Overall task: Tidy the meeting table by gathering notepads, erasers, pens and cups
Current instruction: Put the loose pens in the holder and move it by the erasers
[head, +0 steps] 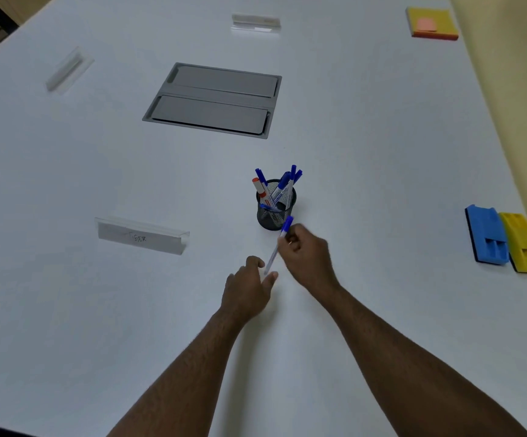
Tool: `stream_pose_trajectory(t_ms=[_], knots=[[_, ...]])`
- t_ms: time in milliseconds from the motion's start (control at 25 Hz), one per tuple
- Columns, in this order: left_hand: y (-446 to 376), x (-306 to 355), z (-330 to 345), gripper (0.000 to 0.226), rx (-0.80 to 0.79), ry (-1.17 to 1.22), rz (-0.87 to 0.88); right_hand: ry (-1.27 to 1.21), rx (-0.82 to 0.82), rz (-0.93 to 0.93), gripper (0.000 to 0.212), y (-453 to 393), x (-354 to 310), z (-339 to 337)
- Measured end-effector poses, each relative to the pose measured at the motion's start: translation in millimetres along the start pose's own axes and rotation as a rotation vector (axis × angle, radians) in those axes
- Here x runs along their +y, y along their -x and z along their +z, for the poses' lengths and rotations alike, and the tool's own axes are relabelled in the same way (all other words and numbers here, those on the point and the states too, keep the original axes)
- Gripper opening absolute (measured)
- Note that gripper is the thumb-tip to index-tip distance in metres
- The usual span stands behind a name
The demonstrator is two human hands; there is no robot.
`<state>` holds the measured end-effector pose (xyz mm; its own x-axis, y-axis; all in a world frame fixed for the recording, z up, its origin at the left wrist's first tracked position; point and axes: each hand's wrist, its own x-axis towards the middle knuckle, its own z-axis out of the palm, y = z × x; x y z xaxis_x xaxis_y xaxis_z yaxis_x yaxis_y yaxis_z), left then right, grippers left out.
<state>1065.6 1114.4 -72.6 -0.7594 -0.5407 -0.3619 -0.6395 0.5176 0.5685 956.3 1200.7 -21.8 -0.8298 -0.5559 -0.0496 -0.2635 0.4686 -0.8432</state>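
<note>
My right hand [306,257] pinches a blue-capped pen [277,247] just short of the mesh pen cup [274,212] ahead — my left hand [249,288], fingers loosely spread, touches its lower tip; I'd lift it clear, then drop it in vertically

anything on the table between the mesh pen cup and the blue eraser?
Nothing: in the head view the white table is bare between the mesh pen cup and the blue eraser. The right hand, holding a pen, sits nearer than that line.
</note>
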Motion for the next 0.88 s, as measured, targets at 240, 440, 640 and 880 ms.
stream_pose_trajectory(t_ms=[240, 440, 640, 880], knots=[[-1, -32, 7, 0.089, -0.197, -0.407, -0.019, -0.059, 0.323, -0.255, 0.012, -44, -31, -25], [-1, -30, 7, 0.088, -0.197, -0.374, -0.031, 0.128, 0.187, -0.118, 0.020, -79, -22, -17], [0, -32, 8, 0.089, -0.185, -0.350, -0.029, 0.389, 0.001, -0.060, 0.040, -94, -15, -8], [-2, -33, 10, 0.090, -0.171, -0.351, -0.023, 0.396, 0.086, 0.088, 0.045, -70, 9, 18]])
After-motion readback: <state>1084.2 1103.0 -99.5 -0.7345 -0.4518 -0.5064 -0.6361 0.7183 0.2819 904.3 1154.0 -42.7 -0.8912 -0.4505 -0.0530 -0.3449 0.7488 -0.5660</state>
